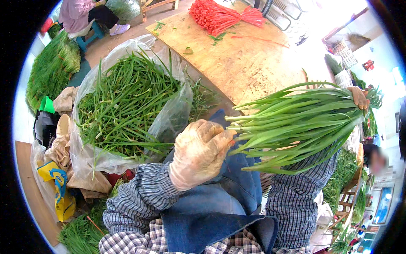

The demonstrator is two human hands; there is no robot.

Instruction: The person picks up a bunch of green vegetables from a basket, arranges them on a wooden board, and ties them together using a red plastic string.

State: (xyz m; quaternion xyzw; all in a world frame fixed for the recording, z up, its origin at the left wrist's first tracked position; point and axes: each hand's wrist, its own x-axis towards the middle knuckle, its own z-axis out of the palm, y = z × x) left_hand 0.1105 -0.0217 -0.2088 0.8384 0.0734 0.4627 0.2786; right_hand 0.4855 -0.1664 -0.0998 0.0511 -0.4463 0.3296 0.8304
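Note:
A bunch of long, flat-leaved garlic chives (292, 127) lies sideways across my front, its pale cut ends toward the left. My right hand (359, 98), in a brownish glove, is closed around the leafy end of the bunch at the far right. My left hand (201, 152), in a soiled whitish glove, is pinched shut right beside the stem ends. What its fingertips hold, if anything, I cannot make out. To the left of that hand, a clear plastic bag (169, 114) stands open, full of loose green chive leaves (122, 97).
A wooden board (237, 63) ahead carries a bundle of red ties (220, 17) and leaf scraps. Piled greens (55, 72) lie at far left, near a seated person (84, 17) on a blue stool. More chives (342, 173) lie on the right. A yellow bag (59, 190) sits lower left.

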